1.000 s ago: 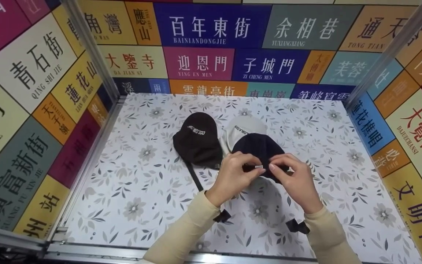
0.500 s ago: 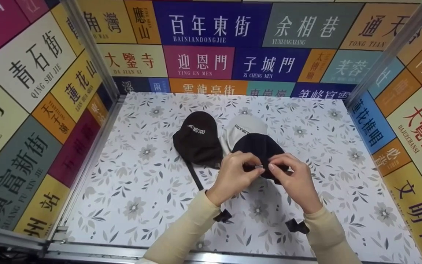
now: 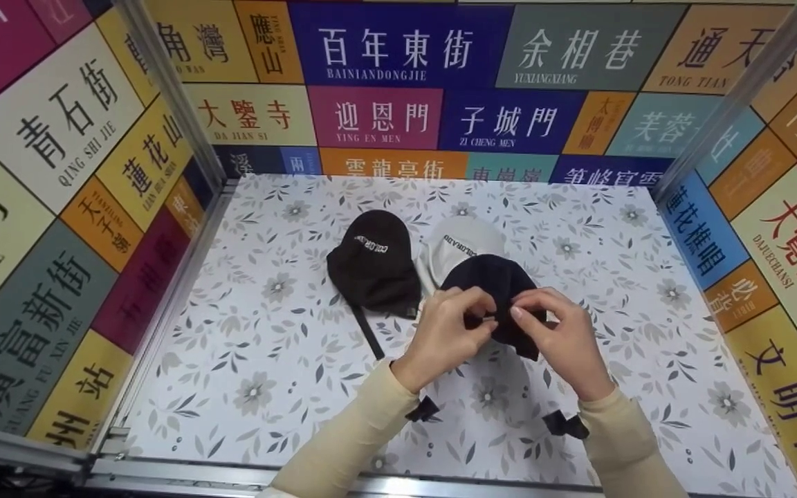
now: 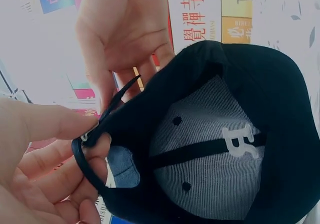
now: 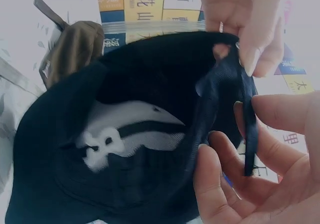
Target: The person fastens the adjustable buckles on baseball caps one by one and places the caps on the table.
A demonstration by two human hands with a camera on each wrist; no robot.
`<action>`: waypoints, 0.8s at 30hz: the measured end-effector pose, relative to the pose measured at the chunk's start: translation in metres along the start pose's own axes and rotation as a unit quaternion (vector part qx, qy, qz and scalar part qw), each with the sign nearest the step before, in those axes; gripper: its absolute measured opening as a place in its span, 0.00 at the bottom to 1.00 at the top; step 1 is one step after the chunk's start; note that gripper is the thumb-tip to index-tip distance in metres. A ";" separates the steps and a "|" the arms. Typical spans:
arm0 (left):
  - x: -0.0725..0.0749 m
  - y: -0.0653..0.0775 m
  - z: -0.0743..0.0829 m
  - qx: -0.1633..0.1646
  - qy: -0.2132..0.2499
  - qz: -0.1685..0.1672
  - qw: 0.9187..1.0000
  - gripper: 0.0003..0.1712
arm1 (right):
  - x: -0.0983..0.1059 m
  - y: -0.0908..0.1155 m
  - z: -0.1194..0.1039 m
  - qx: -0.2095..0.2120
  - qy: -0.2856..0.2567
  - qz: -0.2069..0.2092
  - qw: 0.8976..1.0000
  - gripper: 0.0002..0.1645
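A dark navy baseball cap (image 3: 494, 271) is held between both hands, its back strap facing the person. Its inside, with light mesh lining and the back of a stitched letter, faces the left wrist camera. The left hand (image 3: 440, 335) pinches the small metal buckle (image 4: 90, 130), through which the strap (image 4: 89, 170) passes. The right hand (image 3: 568, 339) pinches the loose strap end (image 5: 250, 149) between thumb and index finger, while its other fingers lie by the cap's rim. In the head view the fingers cover most of the strap.
Left of the navy cap, a dark brown cap (image 3: 374, 266) lies with its strap (image 3: 369, 332) trailing toward the front. A white cap (image 3: 464, 238) lies right behind the navy one. The floral tabletop (image 3: 253, 394) has lettered panels on three sides and a metal rail (image 3: 398, 485) in front.
Both hands have shifted slightly right along with the navy cap, which has tilted a little and dropped at its top. More of the white cap's lettering shows. The other caps lie still.
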State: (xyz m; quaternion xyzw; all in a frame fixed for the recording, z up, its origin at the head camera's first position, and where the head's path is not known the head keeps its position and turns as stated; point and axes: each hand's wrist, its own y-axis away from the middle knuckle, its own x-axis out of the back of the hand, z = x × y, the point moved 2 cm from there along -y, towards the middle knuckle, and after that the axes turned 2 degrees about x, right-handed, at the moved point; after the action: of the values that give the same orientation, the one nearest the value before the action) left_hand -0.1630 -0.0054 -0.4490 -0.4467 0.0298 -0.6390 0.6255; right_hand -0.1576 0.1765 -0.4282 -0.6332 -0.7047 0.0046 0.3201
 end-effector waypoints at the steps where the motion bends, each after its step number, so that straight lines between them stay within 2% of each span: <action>1: 0.000 0.000 0.001 -0.005 -0.002 -0.004 1.000 0.11 | 0.004 -0.002 0.002 0.000 0.010 0.009 1.000 0.06; 5: -0.002 0.002 0.004 -0.024 -0.003 -0.019 1.000 0.11 | 0.017 -0.019 0.009 0.004 0.071 0.036 0.997 0.10; 7: -0.003 0.003 0.006 -0.030 -0.011 -0.023 0.999 0.11 | 0.019 -0.030 0.011 0.013 0.107 0.031 0.994 0.14; 10: -0.006 0.006 0.009 -0.039 -0.029 -0.032 0.998 0.11 | 0.015 -0.044 0.011 0.005 0.169 -0.004 0.986 0.21; 14: -0.011 0.010 0.014 -0.053 -0.050 -0.048 0.996 0.11 | 0.004 -0.050 0.018 -0.042 0.222 -0.082 0.971 0.29; 17: -0.014 0.014 0.016 -0.064 -0.051 -0.058 0.995 0.11 | -0.001 -0.047 0.027 -0.069 0.231 -0.130 0.962 0.28; 19: -0.016 0.017 0.016 -0.070 -0.053 -0.060 0.994 0.11 | -0.003 -0.044 0.033 -0.079 0.225 -0.149 0.960 0.22; 22: -0.016 0.018 0.017 -0.084 -0.052 -0.057 0.993 0.11 | -0.002 -0.042 0.037 -0.093 0.202 -0.165 0.961 0.14; 24: -0.015 0.018 0.019 -0.096 -0.049 -0.049 0.993 0.11 | 0.001 -0.043 0.034 -0.101 0.180 -0.171 0.963 0.13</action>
State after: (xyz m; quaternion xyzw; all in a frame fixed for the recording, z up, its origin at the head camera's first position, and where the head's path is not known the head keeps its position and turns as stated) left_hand -0.1408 0.0131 -0.4566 -0.5362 0.0389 -0.6405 0.5484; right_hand -0.2116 0.1820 -0.4367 -0.5226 -0.7298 -0.2359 0.3722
